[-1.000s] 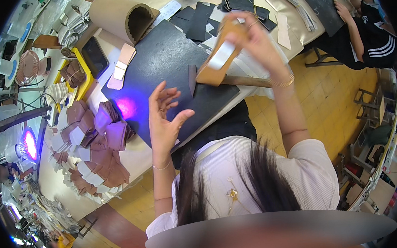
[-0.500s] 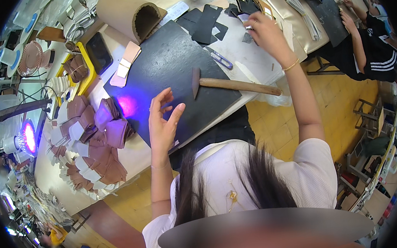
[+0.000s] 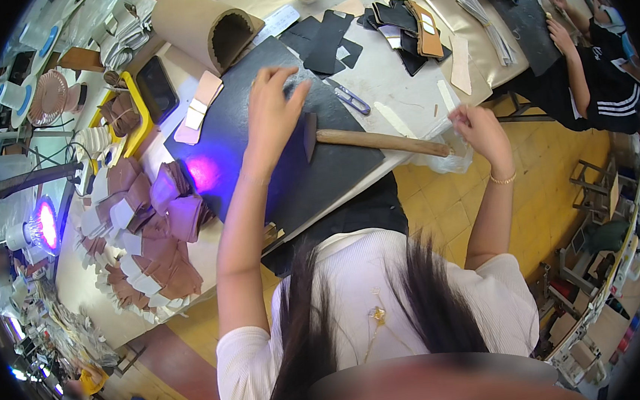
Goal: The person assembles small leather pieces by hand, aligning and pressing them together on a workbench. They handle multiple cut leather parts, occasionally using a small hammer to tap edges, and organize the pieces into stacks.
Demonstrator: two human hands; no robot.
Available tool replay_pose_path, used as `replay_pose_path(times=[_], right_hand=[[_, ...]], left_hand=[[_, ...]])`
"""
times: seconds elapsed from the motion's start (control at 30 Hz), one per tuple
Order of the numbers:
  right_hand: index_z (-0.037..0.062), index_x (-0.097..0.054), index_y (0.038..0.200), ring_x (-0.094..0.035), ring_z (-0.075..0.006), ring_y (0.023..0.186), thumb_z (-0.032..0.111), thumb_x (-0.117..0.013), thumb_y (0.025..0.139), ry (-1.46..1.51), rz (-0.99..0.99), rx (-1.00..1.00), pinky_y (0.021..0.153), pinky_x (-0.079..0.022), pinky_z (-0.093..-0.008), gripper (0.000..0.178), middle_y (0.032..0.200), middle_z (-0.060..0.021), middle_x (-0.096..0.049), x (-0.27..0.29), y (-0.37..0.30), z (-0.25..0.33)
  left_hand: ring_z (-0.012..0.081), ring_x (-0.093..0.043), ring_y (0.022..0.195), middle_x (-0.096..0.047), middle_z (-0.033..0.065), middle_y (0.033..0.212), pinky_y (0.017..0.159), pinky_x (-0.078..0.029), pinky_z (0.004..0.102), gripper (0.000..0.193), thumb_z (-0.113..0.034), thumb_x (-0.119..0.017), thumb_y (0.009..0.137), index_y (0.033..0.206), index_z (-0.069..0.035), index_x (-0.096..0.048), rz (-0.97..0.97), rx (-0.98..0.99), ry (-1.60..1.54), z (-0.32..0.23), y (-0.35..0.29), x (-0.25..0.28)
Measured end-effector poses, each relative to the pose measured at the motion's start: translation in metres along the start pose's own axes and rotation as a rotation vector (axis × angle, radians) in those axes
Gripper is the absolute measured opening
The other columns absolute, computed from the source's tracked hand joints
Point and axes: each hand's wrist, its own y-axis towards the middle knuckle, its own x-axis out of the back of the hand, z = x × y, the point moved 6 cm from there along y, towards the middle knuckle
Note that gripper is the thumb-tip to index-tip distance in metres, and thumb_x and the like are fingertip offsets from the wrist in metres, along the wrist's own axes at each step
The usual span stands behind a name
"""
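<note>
Hammer [image 3: 377, 142] lying flat — left hand [image 3: 275, 112] loosely spread, empty, near its head; right hand [image 3: 485, 134] (half-curled, nothing visibly held) — beside handle end.

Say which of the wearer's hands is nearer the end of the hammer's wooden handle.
The right hand. It is close to the end of the handle, whereas the left hand is over the black mat, nearer the hammer head.

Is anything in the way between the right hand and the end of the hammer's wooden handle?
Nothing visible is. The right hand is close by the free end of the hammer's handle; clear plastic shows beside that end, but not between the two.
</note>
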Motion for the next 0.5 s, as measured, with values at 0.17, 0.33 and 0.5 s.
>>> replay_pose_path(times=[0.17, 0.33, 0.5], right_hand=[[0.0037, -0.068, 0.117, -0.07, -0.0303, 0.073, 0.009, -0.067, 0.086, -0.054, 0.09, -0.128, 0.072, -0.055, -0.0373, 0.032, 0.092, -0.0198, -0.072, -0.036, -0.03, -0.047], [0.0046, -0.065, 0.124, -0.071, -0.0269, 0.08, 0.016, -0.068, 0.087, -0.035, 0.154, -0.328, 0.075, -0.055, -0.0391, 0.038, 0.098, -0.0195, -0.072, -0.022, -0.036, -0.053], [0.0046, -0.066, 0.12, -0.069, -0.0227, 0.075, 0.02, -0.068, 0.091, -0.051, -0.173, 0.104, 0.071, -0.053, -0.036, 0.033, 0.096, -0.0132, -0.072, 0.016, -0.019, 0.02]], left_hand=[[0.0328, -0.06, 0.111, -0.066, 0.0159, 0.113, 0.093, -0.044, 0.0442, 0.042, -0.04, -0.073, 0.086, 0.107, -0.003, -0.072, 0.088, -0.003, 0.426, -0.001, 0.066, -0.057], [0.0344, -0.061, 0.111, -0.07, 0.0153, 0.109, 0.091, -0.04, 0.0482, 0.047, -0.041, -0.081, 0.078, 0.105, -0.004, -0.071, 0.146, 0.075, 0.575, 0.001, 0.09, -0.081], [0.0319, -0.066, 0.103, -0.072, 0.018, 0.104, 0.087, -0.041, 0.0465, 0.045, -0.034, -0.085, 0.074, 0.104, -0.003, -0.071, 0.294, 0.206, 0.4, 0.013, 0.098, -0.091]])
